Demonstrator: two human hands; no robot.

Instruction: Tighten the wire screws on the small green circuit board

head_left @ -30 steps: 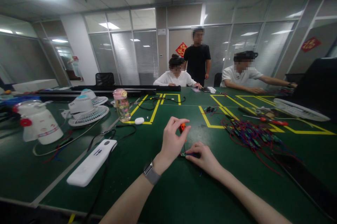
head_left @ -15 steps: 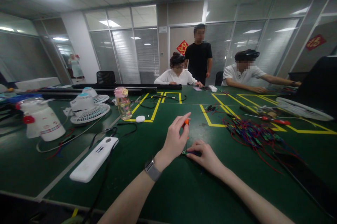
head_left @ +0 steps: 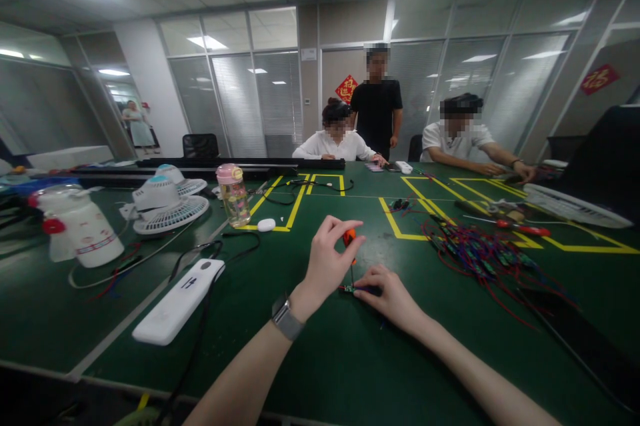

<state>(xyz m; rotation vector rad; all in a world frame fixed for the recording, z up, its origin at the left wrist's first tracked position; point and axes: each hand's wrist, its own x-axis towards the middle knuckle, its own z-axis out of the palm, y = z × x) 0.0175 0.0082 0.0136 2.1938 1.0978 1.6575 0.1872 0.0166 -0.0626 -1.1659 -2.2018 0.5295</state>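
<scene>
My left hand (head_left: 327, 256) is curled round the orange handle of a small screwdriver (head_left: 350, 237), with thumb and forefinger tips apart beyond it. The screwdriver stands nearly upright, and its dark shaft reaches down to a small green circuit board (head_left: 349, 289) on the table. Whether the tip sits in a screw is too small to tell. My right hand (head_left: 387, 293) rests on the table, closed, thumb and forefinger pinching the board's right end. Red and blue wires show beside the board, partly hidden by my fingers.
A heap of wired boards (head_left: 470, 246) lies to the right, near a red-handled screwdriver (head_left: 525, 229) and a dark flat panel (head_left: 575, 339). On the left are a white power bank-like block (head_left: 180, 303), a bottle (head_left: 233, 196) and fans (head_left: 170, 206). Co-workers sit opposite.
My left hand's thumb and forefinger have spread, showing more of the screwdriver's orange handle. My right hand stays put. The right-hand co-worker's arm has drawn back.
</scene>
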